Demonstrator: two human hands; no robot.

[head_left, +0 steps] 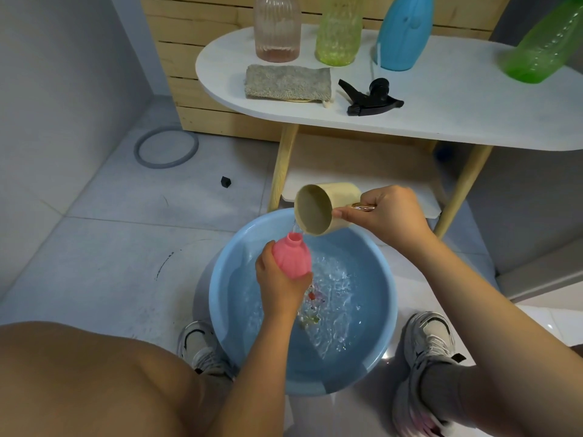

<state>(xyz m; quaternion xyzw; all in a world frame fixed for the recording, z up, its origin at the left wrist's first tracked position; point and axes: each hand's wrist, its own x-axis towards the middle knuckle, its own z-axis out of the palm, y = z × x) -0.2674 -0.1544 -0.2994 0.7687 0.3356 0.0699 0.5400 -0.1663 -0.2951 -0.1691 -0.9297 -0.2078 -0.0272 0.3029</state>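
Head view: right hand (pixel 389 216) grips tilted beige cup (pixel 325 211), trickling water into pink bottle (pixel 291 260) clasped in left hand (pixel 279 287), over basin (pixel 217 298).

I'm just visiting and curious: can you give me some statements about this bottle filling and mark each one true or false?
1. The right hand tips a beige cup toward the mouth of a pink bottle. True.
2. The left hand holds the pink bottle above a blue basin. True.
3. The basin is dry. False: there is rippling water in it.
4. The black spray head is screwed onto the blue bottle. False: it lies loose on the white table.
5. The grey cloth lies on the floor. False: it lies on the table.
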